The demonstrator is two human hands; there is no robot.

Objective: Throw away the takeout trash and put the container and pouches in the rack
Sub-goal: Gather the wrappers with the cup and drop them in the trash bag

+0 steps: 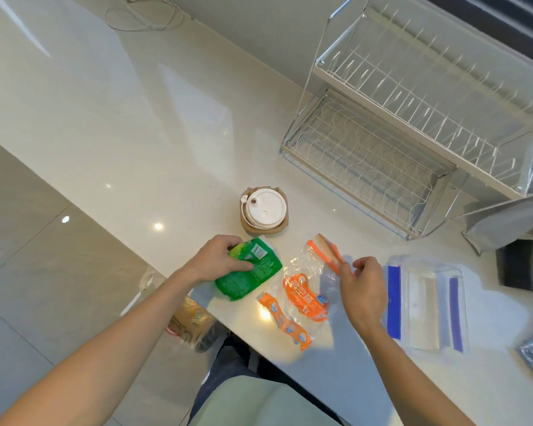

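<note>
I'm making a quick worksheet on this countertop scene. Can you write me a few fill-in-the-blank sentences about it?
1. The left hand grips a pouch coloured ____.
2. The takeout cup wears a white ____.
3. The dish rack holds ____ items.
4. The clear container has two stripes coloured ____.

Missing words: green; lid; no; blue

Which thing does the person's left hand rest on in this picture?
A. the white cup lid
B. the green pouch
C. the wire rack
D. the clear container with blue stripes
B: the left hand lies with its fingers on the green pouch, near the counter edge, apart from the other listed things.
</note>
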